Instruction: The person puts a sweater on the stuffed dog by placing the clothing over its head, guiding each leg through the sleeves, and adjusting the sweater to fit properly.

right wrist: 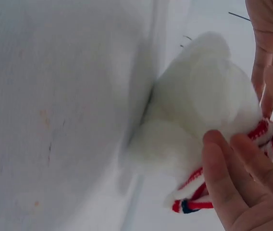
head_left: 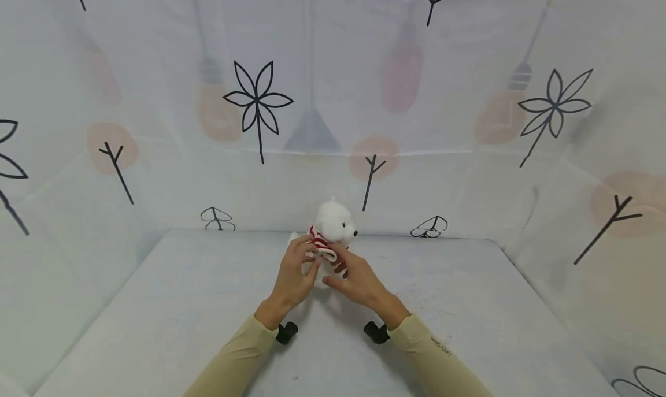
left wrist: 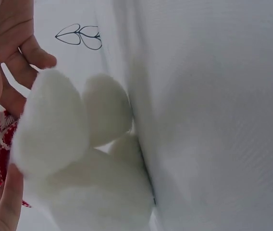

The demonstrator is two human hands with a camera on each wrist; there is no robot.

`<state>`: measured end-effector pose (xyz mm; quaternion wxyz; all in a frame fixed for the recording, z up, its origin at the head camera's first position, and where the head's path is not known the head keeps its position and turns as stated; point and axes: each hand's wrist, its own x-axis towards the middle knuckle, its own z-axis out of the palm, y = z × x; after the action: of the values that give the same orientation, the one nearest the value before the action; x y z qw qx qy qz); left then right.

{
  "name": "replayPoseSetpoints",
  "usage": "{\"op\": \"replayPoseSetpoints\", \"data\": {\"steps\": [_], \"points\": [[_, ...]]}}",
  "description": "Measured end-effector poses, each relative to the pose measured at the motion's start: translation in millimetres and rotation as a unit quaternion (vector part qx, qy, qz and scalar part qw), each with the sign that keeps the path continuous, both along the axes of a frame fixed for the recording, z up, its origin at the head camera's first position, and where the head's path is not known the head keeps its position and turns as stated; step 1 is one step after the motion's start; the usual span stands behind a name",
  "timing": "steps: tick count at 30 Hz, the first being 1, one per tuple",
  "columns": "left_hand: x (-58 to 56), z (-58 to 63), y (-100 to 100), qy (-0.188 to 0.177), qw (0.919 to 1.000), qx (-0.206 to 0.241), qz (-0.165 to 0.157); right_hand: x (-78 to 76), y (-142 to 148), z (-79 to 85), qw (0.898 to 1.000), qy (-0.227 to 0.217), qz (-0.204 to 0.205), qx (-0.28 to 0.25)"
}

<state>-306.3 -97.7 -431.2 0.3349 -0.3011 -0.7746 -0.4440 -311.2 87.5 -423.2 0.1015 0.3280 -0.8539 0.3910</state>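
Observation:
A white plush bear (head_left: 334, 221) in a red-and-white striped knit sweater (head_left: 321, 244) sits upright on the table, its head turned to the right. My left hand (head_left: 293, 275) holds the sweater at the bear's left side in view, its fingers curved over the knit. My right hand (head_left: 361, 278) grips the sweater's lower edge from the other side, fingers partly hidden behind the hem. In the left wrist view the bear's plush body (left wrist: 98, 192) rests against the table. The right wrist view shows right fingers (right wrist: 218, 163) on the knit, beside a dark blue detail (right wrist: 189, 207).
A white-covered table (head_left: 208, 304) spreads around the bear. Behind and beside it hangs a pale curtain (head_left: 322, 177) printed with flowers and twigs. A dark wrist-worn device (head_left: 287, 332) sits below the left cuff, and another dark device (head_left: 376, 331) below the right cuff.

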Motion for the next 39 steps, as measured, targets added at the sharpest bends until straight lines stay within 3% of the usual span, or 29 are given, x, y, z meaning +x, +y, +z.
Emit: {"op": "replayPoseSetpoints", "data": {"steps": [4,8,18,25,28,35,39], "points": [[-0.7,-1.6,1,0.011,0.9999,0.005,-0.01,0.3,-4,-1.1,0.998,-0.062,0.004,-0.026],[-0.4,-1.1,2,0.026,0.9994,-0.017,-0.015,-0.6,-7,-3.3,0.997,-0.075,-0.003,-0.031],[4.9,5.0,5,0.045,0.9966,-0.065,-0.023,-2.5,-8,-7.3,0.998,-0.049,-0.041,-0.021],[10.3,14.7,9,0.085,0.9936,-0.074,-0.004,-0.6,-5,4.4,0.996,-0.026,-0.035,-0.082],[12.8,20.7,10,0.079,0.9935,-0.081,0.018,2.5,-3,14.0,0.995,-0.024,-0.026,-0.093],[13.2,22.6,6,0.019,0.9927,-0.105,0.056,6.6,3,20.1,0.998,-0.034,0.001,-0.06],[11.0,24.1,2,0.032,0.99,-0.125,0.055,8.9,4,19.3,0.998,-0.019,0.034,-0.053]]}}
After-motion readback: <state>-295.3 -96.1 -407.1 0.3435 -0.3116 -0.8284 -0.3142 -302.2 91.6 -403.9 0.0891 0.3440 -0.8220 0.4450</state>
